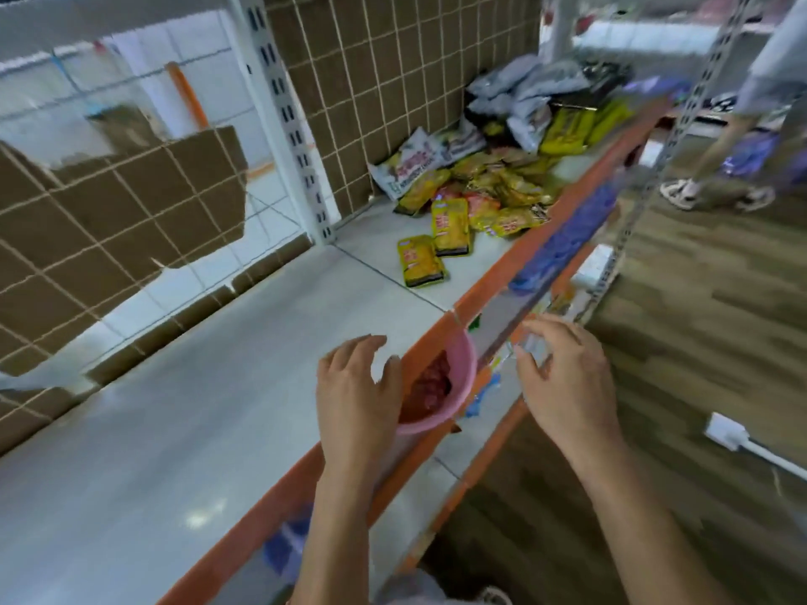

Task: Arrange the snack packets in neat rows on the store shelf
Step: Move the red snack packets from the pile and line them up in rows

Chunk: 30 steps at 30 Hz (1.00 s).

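A white shelf (218,430) with an orange front edge carries a loose heap of yellow and red snack packets (493,189) at its far right. Two yellow packets (421,262) (450,227) lie flat, apart from the heap, on its near side. Grey and black bags (519,98) are piled behind the heap. My left hand (353,395) hovers over the shelf's front edge, fingers spread and empty. My right hand (563,377) is over the lower shelf (445,456), fingers curled near a pale blurred packet (530,342); whether it grips it I cannot tell.
A pink bowl (458,369) with red contents sits on the lower shelf between my hands. A white slotted upright (288,120) stands at the back. Another person's sandalled feet (716,194) stand on the wood floor at the right, and a white power strip (727,432) lies nearer.
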Available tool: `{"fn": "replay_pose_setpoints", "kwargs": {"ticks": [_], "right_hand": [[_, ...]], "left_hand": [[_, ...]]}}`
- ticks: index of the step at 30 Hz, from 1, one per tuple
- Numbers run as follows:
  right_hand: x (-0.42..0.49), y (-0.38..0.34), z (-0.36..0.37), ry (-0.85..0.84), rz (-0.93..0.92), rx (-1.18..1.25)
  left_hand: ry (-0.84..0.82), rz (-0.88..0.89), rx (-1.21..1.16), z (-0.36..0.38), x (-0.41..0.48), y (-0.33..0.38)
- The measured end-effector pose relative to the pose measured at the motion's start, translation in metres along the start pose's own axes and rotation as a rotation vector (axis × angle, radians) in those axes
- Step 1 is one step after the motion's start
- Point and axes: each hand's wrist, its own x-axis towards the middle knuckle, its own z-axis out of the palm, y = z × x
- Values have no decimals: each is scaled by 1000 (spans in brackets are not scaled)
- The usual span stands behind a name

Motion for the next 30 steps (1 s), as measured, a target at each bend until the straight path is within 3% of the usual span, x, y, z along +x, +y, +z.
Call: {"fn": "replay_pose_setpoints", "kwargs": {"ticks": [8,18,30], "right_hand": [[69,61,6,-46,145,2],[221,90,40,-213,31,12],[349,110,76,-237,-10,20]], "left_hand": [[-115,29,-19,70,59,47],[-272,-29,-76,173,192,108],[-339,-163,350,227,267,121]]}}
